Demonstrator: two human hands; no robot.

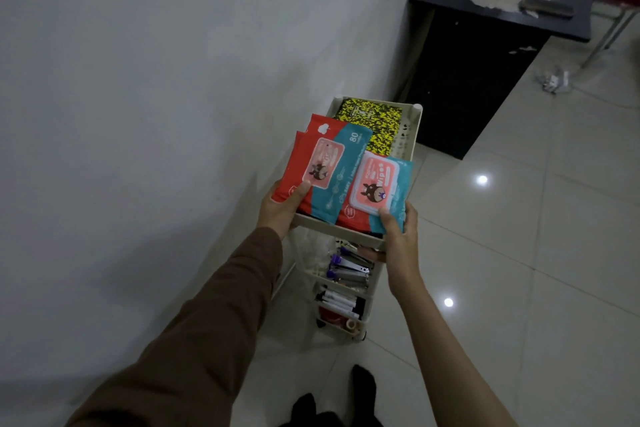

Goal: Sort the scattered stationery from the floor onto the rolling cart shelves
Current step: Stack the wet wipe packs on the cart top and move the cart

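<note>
Our left hand (282,206) and right hand (398,229) each grip a red-and-teal wipes pack over the top shelf of the white rolling cart (412,135), fingers clamped on the left pack (322,166) and right pack (377,189). Beyond them lies a yellow notebook (377,125); markers (341,302) fill a lower shelf.

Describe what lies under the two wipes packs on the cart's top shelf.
A yellow-and-black speckled notebook shows beyond the left wipes pack and right wipes pack. The packs, held by the left hand and right hand, cover whatever else lies beneath.
</note>
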